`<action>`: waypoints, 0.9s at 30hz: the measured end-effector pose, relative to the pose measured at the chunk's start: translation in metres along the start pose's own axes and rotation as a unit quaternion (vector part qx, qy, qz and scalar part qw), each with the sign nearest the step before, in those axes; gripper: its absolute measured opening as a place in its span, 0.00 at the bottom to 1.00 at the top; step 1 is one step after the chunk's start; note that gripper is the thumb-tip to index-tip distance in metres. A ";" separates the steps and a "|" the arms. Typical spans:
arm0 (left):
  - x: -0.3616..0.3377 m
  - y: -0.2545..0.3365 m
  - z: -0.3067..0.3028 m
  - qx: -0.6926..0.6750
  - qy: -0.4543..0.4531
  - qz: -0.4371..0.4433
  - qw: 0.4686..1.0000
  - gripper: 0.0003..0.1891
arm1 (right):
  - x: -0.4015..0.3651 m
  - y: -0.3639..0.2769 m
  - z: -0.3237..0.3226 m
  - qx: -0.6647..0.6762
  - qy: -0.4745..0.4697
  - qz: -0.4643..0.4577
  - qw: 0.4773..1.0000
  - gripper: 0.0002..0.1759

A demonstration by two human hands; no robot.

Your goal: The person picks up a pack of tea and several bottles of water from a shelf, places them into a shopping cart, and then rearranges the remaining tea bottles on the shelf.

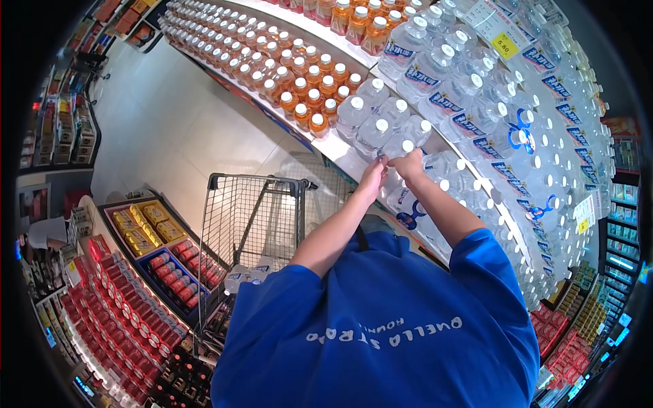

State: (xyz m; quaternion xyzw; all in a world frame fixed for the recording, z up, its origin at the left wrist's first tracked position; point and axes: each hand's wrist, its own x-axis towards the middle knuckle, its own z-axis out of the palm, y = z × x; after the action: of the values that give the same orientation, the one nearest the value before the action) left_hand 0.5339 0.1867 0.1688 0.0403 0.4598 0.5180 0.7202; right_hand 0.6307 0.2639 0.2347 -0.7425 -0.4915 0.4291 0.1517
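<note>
Both hands are at the front of a shelf of large clear water bottles. My left hand [373, 177] has its fingers drawn together at the front row, close below a white-capped bottle [372, 133]. Almost touching it, my right hand [409, 165] is curled beside another clear bottle [400, 144]. Both hands look closed, but what lies between the fingers is too small to make out. Rows of orange drink bottles [315, 98] stand to the left of the clear ones.
Behind the left arm stands a wire shopping cart [253, 216] with clear bottles [246, 275] low inside. Red cans [178, 280] and yellow packs [148, 226] fill bins at the left. A yellow price sign [504, 45] hangs over the upper shelf. Pale floor [163, 129] runs along the shelves.
</note>
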 end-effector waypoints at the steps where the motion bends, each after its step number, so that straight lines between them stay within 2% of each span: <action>1: -0.004 0.001 -0.006 0.005 0.005 0.013 1.000 0.25 | -0.004 -0.001 0.000 0.008 0.004 0.003 1.000 0.42; 3: -0.011 0.003 -0.024 0.011 0.013 0.057 0.998 0.26 | -0.015 -0.007 -0.004 0.023 0.013 0.006 1.000 0.38; 6: -0.042 0.009 -0.076 0.025 0.030 0.146 0.989 0.23 | 0.016 0.041 0.016 0.120 -0.079 0.061 0.988 0.30; 7: -0.065 0.019 -0.093 0.032 0.050 0.176 0.983 0.20 | 0.000 0.029 0.018 0.085 -0.100 0.144 0.981 0.25; 9: -0.109 0.031 -0.136 0.062 0.114 0.250 0.960 0.17 | -0.031 0.018 0.024 0.078 -0.177 0.176 0.965 0.30; 11: -0.134 0.017 -0.212 0.043 0.199 0.288 0.936 0.14 | -0.071 0.005 0.031 0.064 -0.230 0.171 0.956 0.37; 13: -0.165 -0.010 -0.296 0.098 0.307 0.321 0.891 0.13 | -0.122 -0.007 0.045 0.082 -0.271 0.119 0.952 0.46; 15: -0.196 -0.044 -0.373 0.112 0.446 0.241 0.855 0.14 | -0.146 0.002 0.066 0.048 -0.355 0.067 0.931 0.45; 17: -0.232 -0.110 -0.466 0.229 0.554 0.078 0.797 0.17 | -0.167 0.015 0.099 0.004 -0.433 0.044 0.900 0.45; 18: -0.260 -0.142 -0.492 0.276 0.592 -0.014 0.757 0.19 | -0.180 0.021 0.116 -0.025 -0.441 0.046 0.896 0.43; 19: -0.296 -0.149 -0.475 0.275 0.632 -0.108 0.716 0.24 | -0.198 0.024 0.128 -0.023 -0.457 0.057 0.887 0.41; 21: -0.343 -0.195 -0.473 0.277 0.601 -0.147 0.735 0.26 | -0.229 0.026 0.138 -0.029 -0.482 0.087 0.871 0.38; 23: -0.355 -0.233 -0.478 0.230 0.598 -0.161 0.751 0.30 | -0.252 0.024 0.148 -0.038 -0.506 0.121 0.853 0.36; 26: -0.370 -0.280 -0.472 0.181 0.592 -0.207 0.758 0.35 | -0.257 0.031 0.158 -0.053 -0.522 0.109 0.844 0.34; 27: -0.378 -0.269 -0.452 0.111 0.574 -0.172 0.793 0.36 | -0.255 0.031 0.161 -0.063 -0.510 0.110 0.851 0.33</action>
State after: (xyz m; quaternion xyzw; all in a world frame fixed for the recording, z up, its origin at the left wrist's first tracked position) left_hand 0.3906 -0.4223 0.0003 -0.2648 0.8423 0.2589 0.3916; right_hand 0.4848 -0.0018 0.2446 -0.4765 -0.4412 0.7293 -0.2151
